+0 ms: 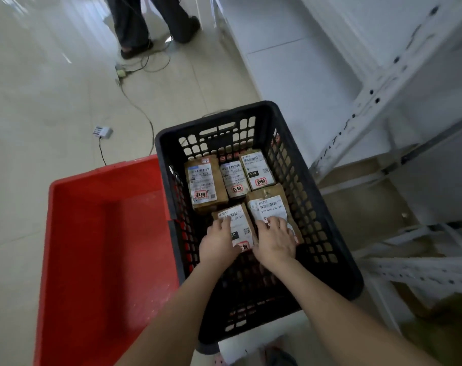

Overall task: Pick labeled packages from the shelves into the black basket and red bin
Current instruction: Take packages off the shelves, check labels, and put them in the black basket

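Floor (53, 101), one red bin (105, 247), one black basket (214, 120), five packages (204, 183), left grip (218, 243), right grip (276, 241), seemingly flat atop two.

A person's legs (156, 22) stand by a floor (39, 101) cable (137, 108); nearby lies perhaps a charger (103, 132).

The basket (298, 159) is moulded in matt black plastic, the bin (105, 233) in smooth, slightly glossy red plastic. The packages (205, 182) are wrapped in brown paper with white paper labels (256, 167). The floor (39, 101) is laid with glossy tiles.
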`<state>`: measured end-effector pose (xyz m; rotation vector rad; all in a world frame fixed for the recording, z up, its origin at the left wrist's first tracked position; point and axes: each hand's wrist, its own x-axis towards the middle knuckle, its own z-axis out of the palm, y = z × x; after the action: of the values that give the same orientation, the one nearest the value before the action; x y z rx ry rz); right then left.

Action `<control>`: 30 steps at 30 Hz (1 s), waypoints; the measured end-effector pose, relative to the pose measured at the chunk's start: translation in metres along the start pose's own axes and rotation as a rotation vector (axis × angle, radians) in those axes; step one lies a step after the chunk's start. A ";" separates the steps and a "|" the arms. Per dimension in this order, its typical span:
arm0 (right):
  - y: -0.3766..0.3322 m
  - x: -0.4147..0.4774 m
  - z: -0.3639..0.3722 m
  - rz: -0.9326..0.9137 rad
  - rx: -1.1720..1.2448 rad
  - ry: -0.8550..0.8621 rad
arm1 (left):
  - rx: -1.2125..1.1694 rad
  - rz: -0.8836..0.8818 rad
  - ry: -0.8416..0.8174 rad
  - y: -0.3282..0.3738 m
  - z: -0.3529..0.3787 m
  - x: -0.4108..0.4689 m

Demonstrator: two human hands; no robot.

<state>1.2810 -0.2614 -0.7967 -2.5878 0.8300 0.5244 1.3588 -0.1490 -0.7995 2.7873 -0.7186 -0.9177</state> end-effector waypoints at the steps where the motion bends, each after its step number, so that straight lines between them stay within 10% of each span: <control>1: 0.000 -0.008 -0.008 0.017 0.009 0.025 | 0.084 0.057 0.005 0.006 -0.008 -0.005; 30: 0.092 -0.470 -0.199 0.695 0.046 0.730 | 0.451 1.217 0.344 0.251 -0.117 -0.363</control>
<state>0.9152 -0.1994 -0.4345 -2.3830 1.9661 -0.3204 1.0718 -0.2023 -0.4483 1.9573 -2.2921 -0.0210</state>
